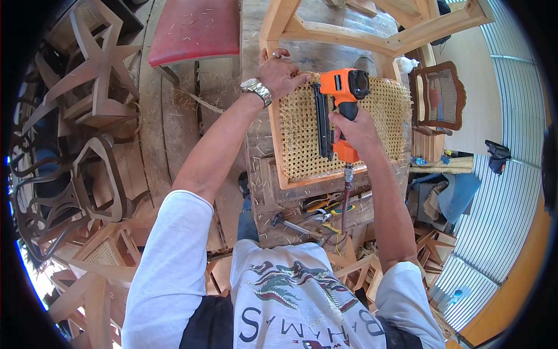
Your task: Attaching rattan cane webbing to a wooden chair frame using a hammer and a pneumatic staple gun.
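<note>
A wooden chair frame (343, 39) lies on the workbench with its woven cane panel (381, 136) facing up. My right hand (356, 132) is wrapped round the handle of an orange and black pneumatic stapler (344, 87), held over the cane. An air hose (346, 200) runs from the base of its handle toward me. My left hand (283, 74) rests at the far left corner of the panel, fingers spread over the frame and the cane edge. A metal watch is on that wrist. The stapler's nose is hard to make out against the cane.
A hammer (293, 225) and several pliers (317, 203) lie on the bench's near side. A red padded stool (197, 29) stands at the far left. Chair frames (96, 174) crowd the left; a cane-backed chair (439, 96) stands at the right. Cane scraps litter the wooden floor.
</note>
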Motion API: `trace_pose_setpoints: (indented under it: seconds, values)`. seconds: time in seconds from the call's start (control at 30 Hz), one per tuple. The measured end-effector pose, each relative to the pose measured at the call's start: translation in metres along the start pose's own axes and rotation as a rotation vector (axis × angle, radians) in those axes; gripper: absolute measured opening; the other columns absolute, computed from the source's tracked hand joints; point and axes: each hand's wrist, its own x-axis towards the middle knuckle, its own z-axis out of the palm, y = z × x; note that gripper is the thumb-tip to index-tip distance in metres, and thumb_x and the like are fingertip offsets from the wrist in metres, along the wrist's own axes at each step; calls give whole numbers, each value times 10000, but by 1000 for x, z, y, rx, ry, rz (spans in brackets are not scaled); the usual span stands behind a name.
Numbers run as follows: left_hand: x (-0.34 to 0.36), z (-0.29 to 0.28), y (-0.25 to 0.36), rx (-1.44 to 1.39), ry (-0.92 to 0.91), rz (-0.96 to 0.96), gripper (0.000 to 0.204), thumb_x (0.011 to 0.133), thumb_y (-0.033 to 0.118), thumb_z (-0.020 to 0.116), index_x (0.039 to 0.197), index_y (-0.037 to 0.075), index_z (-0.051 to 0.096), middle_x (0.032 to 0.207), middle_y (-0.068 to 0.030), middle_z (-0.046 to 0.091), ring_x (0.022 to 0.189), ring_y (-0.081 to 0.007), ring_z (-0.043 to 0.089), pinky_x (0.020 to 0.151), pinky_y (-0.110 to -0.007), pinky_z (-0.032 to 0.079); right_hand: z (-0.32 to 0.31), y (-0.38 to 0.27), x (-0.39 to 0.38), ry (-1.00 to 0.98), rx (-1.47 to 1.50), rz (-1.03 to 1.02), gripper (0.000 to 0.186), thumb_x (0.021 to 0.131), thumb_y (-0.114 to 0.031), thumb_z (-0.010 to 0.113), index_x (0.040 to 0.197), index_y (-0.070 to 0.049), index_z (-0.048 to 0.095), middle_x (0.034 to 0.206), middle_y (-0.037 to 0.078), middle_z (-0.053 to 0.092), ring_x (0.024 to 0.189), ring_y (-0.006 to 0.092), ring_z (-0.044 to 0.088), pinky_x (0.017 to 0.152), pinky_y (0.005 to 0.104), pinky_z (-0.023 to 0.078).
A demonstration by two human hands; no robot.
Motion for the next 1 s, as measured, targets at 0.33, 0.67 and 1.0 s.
trace_pose_setpoints:
  seconds: [0.33,0.67,1.0]
  values:
    - [1,-7,1,20,-18,-2,613,960,713,582,950,166,858,999,-25,794,1439,-257,503,1240,-640,172,-8,-15,0,-45,-200,-24,192,955,-145,735,1089,-25,669,753,32,651,615,144,648,590,329,533]
    - [10,-33,19,49,-223,-124,869,1012,836,351,1153,131,839,1133,-120,800,1502,-307,482,1292,-696,11,-180,112,-141,206,-69,142,318,929,-159,793,1193,-44,658,782,-17,616,626,94,592,574,300,500]
    - [108,15,130,-24,-390,-24,875,1052,795,318,1313,74,739,1076,-225,777,1108,-402,724,991,-520,537,-303,208,-201,349,109,263,293,1022,-123,721,1276,-36,602,836,8,613,657,116,614,588,304,534]
